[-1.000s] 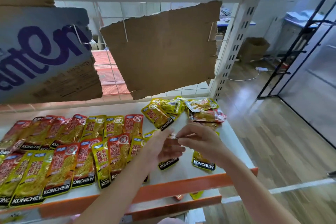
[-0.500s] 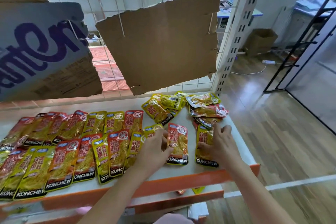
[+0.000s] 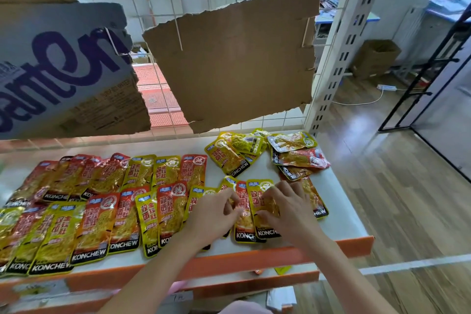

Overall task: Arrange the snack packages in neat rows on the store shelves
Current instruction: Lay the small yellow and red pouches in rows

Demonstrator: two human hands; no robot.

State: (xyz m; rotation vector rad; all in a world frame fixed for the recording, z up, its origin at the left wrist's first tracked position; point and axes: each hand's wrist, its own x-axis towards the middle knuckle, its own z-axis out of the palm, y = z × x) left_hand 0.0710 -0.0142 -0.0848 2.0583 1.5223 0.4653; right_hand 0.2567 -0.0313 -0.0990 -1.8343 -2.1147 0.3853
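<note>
Lying flat on the white shelf [image 3: 339, 211], the snack packages are glossy foil sachets in red and yellow, each with a clear window showing yellowish strips and a black band reading KONCHEW at the bottom. Two overlapping rows [image 3: 102, 206] fill the shelf's left and middle part, the packets side by side with their black bands toward the orange front edge [image 3: 254, 260]. A loose heap [image 3: 267, 153] sits toward the shelf's back right corner, its packets lying at all angles. Near the front edge, right of the rows, the left hand [image 3: 216, 214] has its fingers curled against a red packet [image 3: 243, 214], while the right hand [image 3: 288, 209] rests with spread fingers on a yellow packet [image 3: 260, 201] that overlaps the red one; whether either hand actually pinches its packet cannot be told. Another packet [image 3: 316, 199] lies partly under the right hand.
</note>
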